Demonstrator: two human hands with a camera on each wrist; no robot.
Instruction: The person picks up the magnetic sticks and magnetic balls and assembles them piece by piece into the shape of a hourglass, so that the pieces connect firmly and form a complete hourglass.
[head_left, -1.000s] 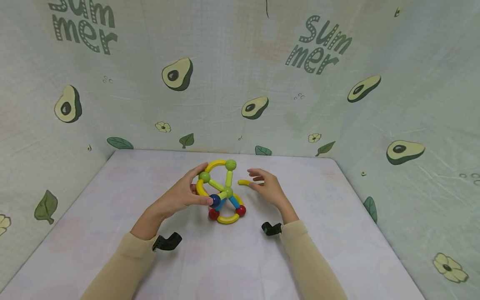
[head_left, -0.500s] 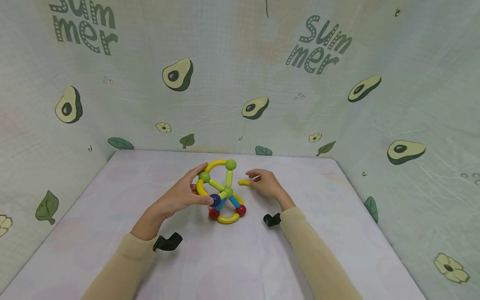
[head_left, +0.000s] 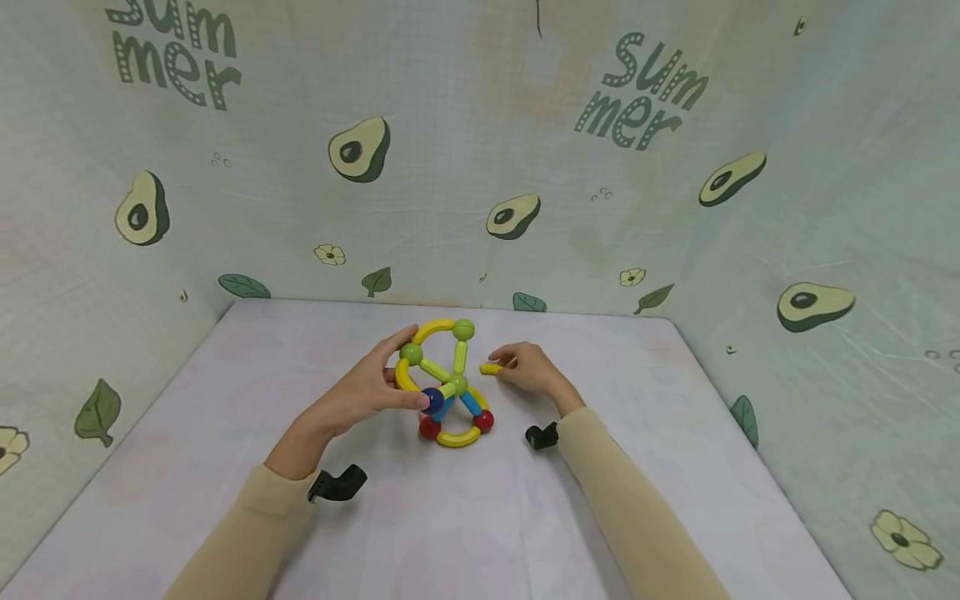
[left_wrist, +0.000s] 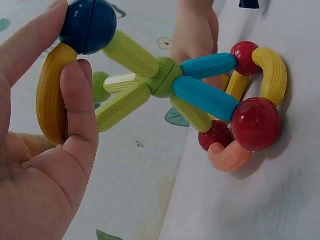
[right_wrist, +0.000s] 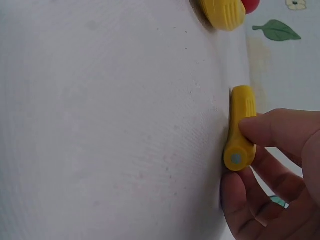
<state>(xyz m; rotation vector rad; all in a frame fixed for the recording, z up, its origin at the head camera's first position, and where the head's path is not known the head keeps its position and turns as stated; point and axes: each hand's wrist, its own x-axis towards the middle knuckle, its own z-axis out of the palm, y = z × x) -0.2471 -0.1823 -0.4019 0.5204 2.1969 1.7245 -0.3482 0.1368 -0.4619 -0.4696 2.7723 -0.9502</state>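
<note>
A magnetic ball-and-stick model (head_left: 459, 384) stands on the table, its lower ring of yellow and salmon curved rods and red balls (left_wrist: 256, 124) resting on the cloth. Blue and lime straight rods meet at a green centre ball (left_wrist: 167, 77). My left hand (head_left: 365, 387) grips the model's upper left side, thumb on the dark blue ball (left_wrist: 90, 26) and fingers round a yellow curved rod (left_wrist: 50, 95). To the right of the model, my right hand (head_left: 531, 368) pinches a loose yellow curved rod (right_wrist: 242, 107) low at the table surface, its grey end tip facing the right wrist camera.
A pale cloth covers the table (head_left: 465, 533). Fabric walls (head_left: 435, 208) printed with avocados and leaves rise at the back and both sides. Black wrist cameras (head_left: 337, 483) sit at both cuffs.
My right hand has shifted slightly and its fingers have drawn in around the loose yellow curved rod. My left hand and the model have stayed in place.
</note>
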